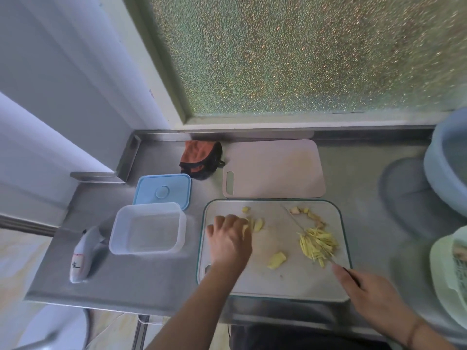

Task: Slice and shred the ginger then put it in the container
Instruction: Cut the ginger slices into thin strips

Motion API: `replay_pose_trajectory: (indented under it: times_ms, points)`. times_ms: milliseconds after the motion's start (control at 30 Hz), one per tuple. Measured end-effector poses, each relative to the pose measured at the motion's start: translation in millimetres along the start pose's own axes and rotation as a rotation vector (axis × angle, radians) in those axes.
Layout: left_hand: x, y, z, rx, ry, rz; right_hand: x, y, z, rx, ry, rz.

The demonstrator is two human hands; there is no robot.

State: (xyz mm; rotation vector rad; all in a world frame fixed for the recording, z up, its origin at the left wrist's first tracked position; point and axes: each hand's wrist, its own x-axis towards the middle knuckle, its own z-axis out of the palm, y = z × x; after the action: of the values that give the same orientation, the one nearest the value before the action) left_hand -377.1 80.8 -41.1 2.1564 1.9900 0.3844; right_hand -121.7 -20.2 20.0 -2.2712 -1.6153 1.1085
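Observation:
A cutting board point(283, 281) with a green rim lies on the steel counter. A pile of shredded ginger point(319, 245) sits on its right half. My right hand point(366, 289) grips a knife point(300, 227) whose thin blade runs up-left beside the shreds. My left hand point(228, 239) is at the board's left, fingers curled on ginger slices point(255, 226). A loose ginger chunk point(276, 260) lies mid-board, and peel scraps point(309, 214) lie at the top. The clear container point(147, 228) stands empty left of the board.
A blue lid point(163, 190) lies behind the container, a pink board point(274, 169) behind the cutting board, a dark orange cloth point(202, 159) at the back. A shark-shaped object point(86, 253) lies far left. A blue basin point(446, 168) and a green colander point(452, 276) stand at the right.

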Motion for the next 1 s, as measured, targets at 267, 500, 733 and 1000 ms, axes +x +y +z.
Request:
replay_pose_trajectory:
  times_ms: [267,500,733,1000]
  points:
    - [34,3,0,0.082,-0.307,-0.240,3,4,0,-0.014,0.012,-0.068]
    - [35,3,-5,-0.002,-0.100,-0.032,2,3,-4,0.016,0.008,-0.097]
    - [-13,26,-3,-0.555,-0.311,0.086,4,6,-6,0.012,0.000,-0.085]
    - [-35,20,33,-0.357,-0.270,0.186,2,3,-9,0.004,-0.018,-0.082]
